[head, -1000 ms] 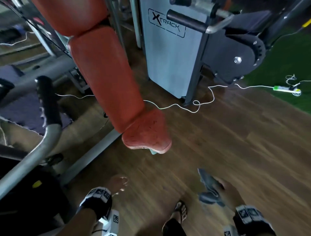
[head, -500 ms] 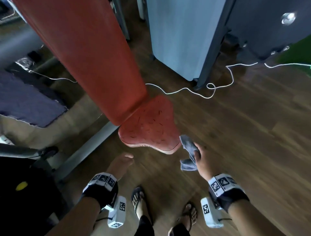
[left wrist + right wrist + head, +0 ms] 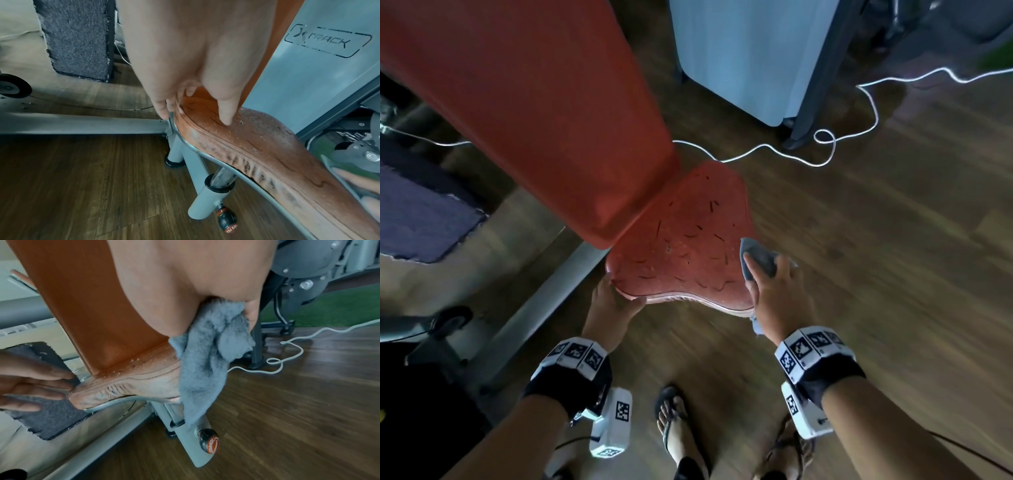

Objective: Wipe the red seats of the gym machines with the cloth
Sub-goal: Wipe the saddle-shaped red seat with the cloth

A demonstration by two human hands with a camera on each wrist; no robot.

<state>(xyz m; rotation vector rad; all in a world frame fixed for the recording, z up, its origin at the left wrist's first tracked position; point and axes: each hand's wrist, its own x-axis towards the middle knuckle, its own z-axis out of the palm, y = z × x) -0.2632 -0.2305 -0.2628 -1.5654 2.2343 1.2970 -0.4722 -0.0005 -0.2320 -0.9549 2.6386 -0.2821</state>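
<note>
Red seat (image 3: pixel 681 240), cracked surface, sits below the red backrest (image 3: pixel 534 102) on a grey post (image 3: pixel 207 199). Right hand (image 3: pixel 777 294) presses the grey cloth (image 3: pixel 756 257) on the seat's right edge, fingers curled around it. Left hand (image 3: pixel 613 305) grips the seat's near-left rim, thumb on top.

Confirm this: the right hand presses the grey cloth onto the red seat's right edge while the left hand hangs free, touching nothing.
One part is wrong: the left hand is not free. In the head and left wrist views it holds the near left corner of the red seat, thumb on top. The rest stands: the right hand presses the grey cloth onto the seat's right edge.
</note>
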